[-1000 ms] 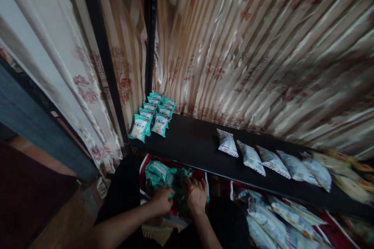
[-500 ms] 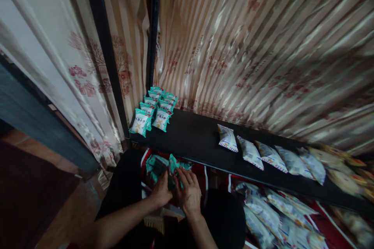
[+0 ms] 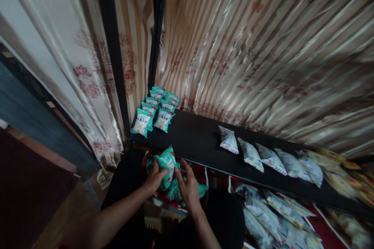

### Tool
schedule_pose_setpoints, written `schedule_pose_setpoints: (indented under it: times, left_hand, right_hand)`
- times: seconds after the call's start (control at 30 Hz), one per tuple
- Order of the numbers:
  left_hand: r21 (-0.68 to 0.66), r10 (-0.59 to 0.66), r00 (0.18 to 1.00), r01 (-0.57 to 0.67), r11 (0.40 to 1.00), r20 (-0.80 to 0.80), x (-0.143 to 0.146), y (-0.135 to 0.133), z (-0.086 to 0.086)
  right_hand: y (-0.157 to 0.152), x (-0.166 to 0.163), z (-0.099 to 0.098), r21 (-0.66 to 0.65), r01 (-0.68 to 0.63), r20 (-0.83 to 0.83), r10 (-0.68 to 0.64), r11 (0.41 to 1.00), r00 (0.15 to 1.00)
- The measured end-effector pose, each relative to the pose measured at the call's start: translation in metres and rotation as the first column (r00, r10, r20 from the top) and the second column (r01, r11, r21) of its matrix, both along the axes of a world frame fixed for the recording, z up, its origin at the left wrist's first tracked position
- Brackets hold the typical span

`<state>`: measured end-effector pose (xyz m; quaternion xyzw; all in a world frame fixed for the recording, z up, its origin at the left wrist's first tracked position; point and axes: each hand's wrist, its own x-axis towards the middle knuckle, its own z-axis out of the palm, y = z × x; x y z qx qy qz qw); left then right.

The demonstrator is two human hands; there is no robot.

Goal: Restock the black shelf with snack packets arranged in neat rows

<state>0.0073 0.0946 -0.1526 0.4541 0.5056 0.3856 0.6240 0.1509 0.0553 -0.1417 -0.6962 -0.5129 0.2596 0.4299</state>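
Observation:
A green snack bag (image 3: 166,163) is held up between my two hands, just in front of the shelf edge. My left hand (image 3: 155,179) grips its left side, thumb across the front. On its right side, my right hand (image 3: 189,186) has its fingers against the bag. Below them, more green bags (image 3: 174,191) lie in a red bag with white trim (image 3: 204,172). Matching green-and-white snack bags (image 3: 142,121) stand in two rows at the left end of the black shelf (image 3: 194,132).
White snack bags (image 3: 251,155) line the shelf towards the right, with yellowish packs (image 3: 340,181) beyond. Another red bag (image 3: 330,223) under the shelf holds several white packs (image 3: 263,212). Black posts (image 3: 109,46) and a patterned curtain (image 3: 233,46) surround the shelf.
The green snack bag has risen out of the red bag in my hands and now shows its front. My hands have drawn slightly apart around it.

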Motion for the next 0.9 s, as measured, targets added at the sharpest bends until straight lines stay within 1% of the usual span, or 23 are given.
schedule_pose_setpoints:
  times: [0.1, 0.2, 0.23, 0.3, 0.37, 0.43, 0.47, 0.53, 0.6, 0.67, 0.7, 0.8, 0.9]
  left_hand:
    - [-0.044, -0.008, 0.982, 0.016, 0.999, 0.19, -0.008, 0.009, 0.005]
    - [-0.121, -0.011, 0.947, 0.053, 0.991, 0.32, -0.014, 0.019, 0.009]
    - [-0.143, -0.016, 0.938, 0.069, 0.987, 0.346, -0.016, 0.021, 0.011]
    - [-0.163, -0.024, 0.935, 0.086, 0.983, 0.353, -0.02, 0.025, 0.015]
    - [-0.128, -0.022, 0.958, 0.061, 0.99, 0.286, -0.022, 0.027, 0.019]
    - [-0.028, 0.009, 0.994, -0.006, 1.0, 0.106, -0.023, 0.028, 0.024]
    - [0.041, 0.039, 0.999, -0.039, 0.998, -0.016, -0.023, 0.028, 0.026]
    - [0.179, 0.114, 0.96, -0.069, 0.981, -0.257, -0.022, 0.026, 0.028]
    - [0.283, 0.162, 0.9, -0.045, 0.958, -0.404, -0.02, 0.023, 0.029]
    - [0.348, 0.169, 0.871, 0.002, 0.938, -0.462, -0.017, 0.016, 0.029]
    - [0.377, 0.171, 0.864, 0.024, 0.926, -0.475, -0.015, 0.013, 0.029]
    - [0.485, 0.187, 0.861, 0.077, 0.871, -0.473, -0.013, 0.003, 0.03]
    - [0.572, 0.188, 0.871, 0.124, 0.811, -0.454, -0.016, 0.0, 0.032]
  right_hand:
    - [0.004, 0.0, 0.007, -0.103, -0.089, -0.179, 0.07, 0.991, 0.981]
    - [0.007, -0.004, 0.011, -0.127, -0.216, -0.364, 0.157, 0.968, 0.918]
    - [0.008, -0.006, 0.011, -0.119, -0.231, -0.388, 0.169, 0.966, 0.906]
    - [0.009, -0.01, 0.012, -0.091, -0.189, -0.338, 0.148, 0.978, 0.93]
    - [0.011, -0.015, 0.013, -0.045, -0.105, -0.201, 0.094, 0.994, 0.975]
    - [0.013, -0.02, 0.017, -0.009, -0.066, -0.092, 0.065, 0.998, 0.994]
    - [0.015, -0.023, 0.02, -0.012, -0.078, -0.081, 0.076, 0.997, 0.994]
    - [0.018, -0.029, 0.027, -0.038, -0.136, -0.14, 0.129, 0.99, 0.982]
    - [0.023, -0.035, 0.034, -0.065, -0.201, -0.256, 0.178, 0.978, 0.95]
    - [0.027, -0.041, 0.041, -0.063, -0.227, -0.36, 0.19, 0.972, 0.914]
    - [0.03, -0.044, 0.043, -0.054, -0.217, -0.395, 0.178, 0.975, 0.901]
    - [0.036, -0.05, 0.047, -0.048, -0.146, -0.445, 0.109, 0.988, 0.889]
    - [0.042, -0.053, 0.05, -0.095, -0.087, -0.477, 0.031, 0.992, 0.878]
